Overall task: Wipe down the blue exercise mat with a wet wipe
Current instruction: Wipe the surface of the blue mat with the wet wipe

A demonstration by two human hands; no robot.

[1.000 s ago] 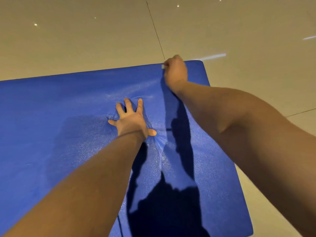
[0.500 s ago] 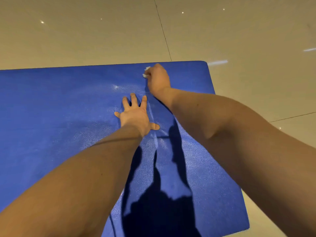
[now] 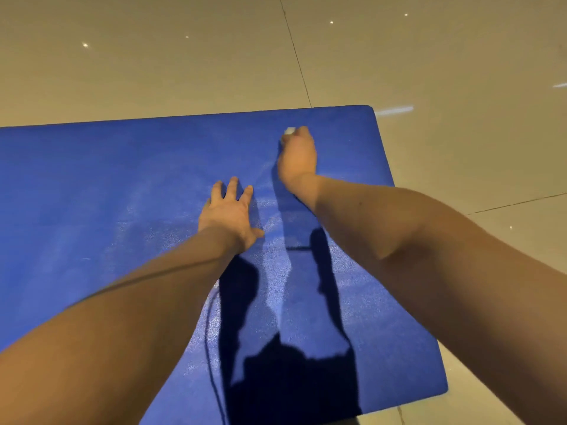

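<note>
While the right hand (image 3: 297,154) is gripping and largely hiding the wet wipe (image 3: 289,130), the left hand (image 3: 228,214) is pressing flat and splayed on the blue mat (image 3: 122,179).

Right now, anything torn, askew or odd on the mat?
Nothing stands out. The blue mat lies flat, no tears visible. Left hand presses on it; right hand grips the wipe near the far edge. Pale streaks look like moisture.
</note>
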